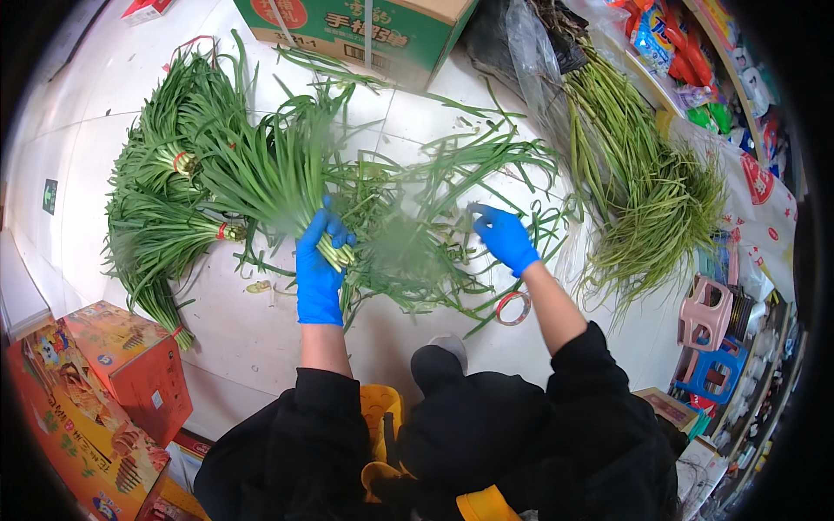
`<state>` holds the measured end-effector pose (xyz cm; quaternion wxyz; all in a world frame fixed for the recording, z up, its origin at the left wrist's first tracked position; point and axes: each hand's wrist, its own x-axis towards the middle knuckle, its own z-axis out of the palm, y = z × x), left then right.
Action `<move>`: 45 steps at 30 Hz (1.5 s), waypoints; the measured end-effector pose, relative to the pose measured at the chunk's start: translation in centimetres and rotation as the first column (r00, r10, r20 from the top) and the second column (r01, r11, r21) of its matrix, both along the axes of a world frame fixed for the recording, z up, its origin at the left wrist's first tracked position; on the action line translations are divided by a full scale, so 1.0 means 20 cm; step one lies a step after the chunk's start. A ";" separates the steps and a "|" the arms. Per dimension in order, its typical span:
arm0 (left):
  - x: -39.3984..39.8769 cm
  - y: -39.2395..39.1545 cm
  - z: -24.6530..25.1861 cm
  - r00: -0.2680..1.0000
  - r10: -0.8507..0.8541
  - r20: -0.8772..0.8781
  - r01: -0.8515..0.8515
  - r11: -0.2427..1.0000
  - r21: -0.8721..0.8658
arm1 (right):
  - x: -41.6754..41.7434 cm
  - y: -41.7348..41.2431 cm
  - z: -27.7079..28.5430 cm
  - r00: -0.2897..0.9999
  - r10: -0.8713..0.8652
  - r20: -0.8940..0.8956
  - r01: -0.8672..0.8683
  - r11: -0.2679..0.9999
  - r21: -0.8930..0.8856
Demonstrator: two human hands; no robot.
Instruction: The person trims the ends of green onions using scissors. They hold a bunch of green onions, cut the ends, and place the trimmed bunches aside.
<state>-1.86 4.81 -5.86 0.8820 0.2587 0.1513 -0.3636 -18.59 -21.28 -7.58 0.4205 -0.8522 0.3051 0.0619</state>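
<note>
My left hand (321,251), in a blue glove, is closed around the pale stem ends of a loose bunch of green garlic chives (273,169). The leaves fan out up and to the left. My right hand (505,236), also gloved in blue, is over the right side of a heap of loose chive leaves and trimmings (417,247). Its fingers are bent, and blur hides whether a thin strand is between them. Just below the right hand, a roll of red tape (513,308) lies on the floor.
Chive bundles tied with red bands (176,228) lie at the left on the tiled floor (254,345). Untrimmed yellowish-green stalks (625,156) spread from a dark plastic bag at the right. A green carton (365,32) stands ahead, orange boxes (130,365) lower left, plastic stools (707,312) and shelves right.
</note>
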 end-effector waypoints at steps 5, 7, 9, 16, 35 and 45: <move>-0.01 0.02 -0.01 0.998 -0.049 -0.040 0.050 0.999 0.017 | 0.26 0.18 -0.24 0.940 -0.026 -0.341 -0.012 0.994 -0.109; 0.00 0.03 0.03 0.996 -0.068 -0.063 0.070 0.997 0.028 | 0.30 0.22 -0.25 0.984 -0.179 -0.009 0.178 0.983 -0.032; 0.01 0.03 0.05 0.994 -0.081 -0.074 0.088 0.992 0.092 | 0.28 0.21 -0.15 0.873 -0.461 0.158 0.341 0.810 0.476; -0.02 0.01 0.08 0.992 -0.128 -0.015 0.128 0.957 0.262 | 0.38 0.24 0.29 0.938 -0.296 0.177 0.162 0.831 0.531; 0.01 0.03 0.11 0.957 -0.280 0.082 0.209 0.855 0.475 | 0.54 0.40 0.42 0.950 -0.167 0.262 0.033 0.893 0.449; -0.02 0.02 0.17 0.929 -0.317 0.191 0.217 0.884 0.413 | 0.59 0.50 0.33 0.820 0.040 0.572 -0.153 0.977 0.151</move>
